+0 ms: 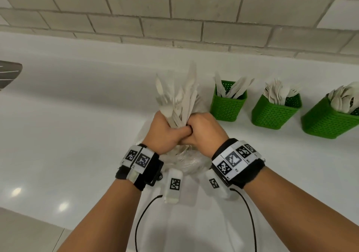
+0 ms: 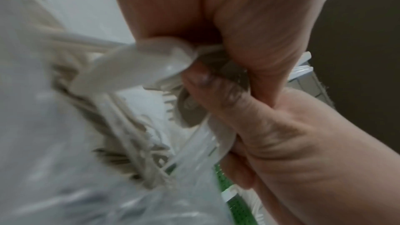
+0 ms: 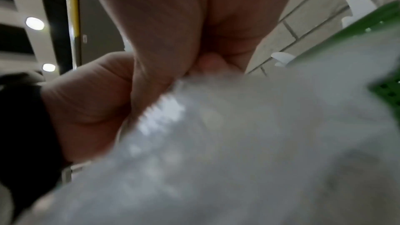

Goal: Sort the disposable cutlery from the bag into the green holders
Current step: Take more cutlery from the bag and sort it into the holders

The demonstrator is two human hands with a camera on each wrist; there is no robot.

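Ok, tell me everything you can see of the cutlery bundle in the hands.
The cutlery bundle is a thick fan of pale cream disposable pieces, looking like matte plastic or wood. Knife blades and a spoon bowl point up and away; fork tines show in the left wrist view. The left hand and right hand grip its lower ends together above the clear plastic bag.

wall [image 1: 174,8]: beige brick tile | counter [image 1: 77,115]: glossy white, light reflections

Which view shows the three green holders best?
The head view: all three green holders stand in a row by the wall, each with cutlery in it. The left wrist view catches a green sliver; the right wrist view shows one blurred corner.
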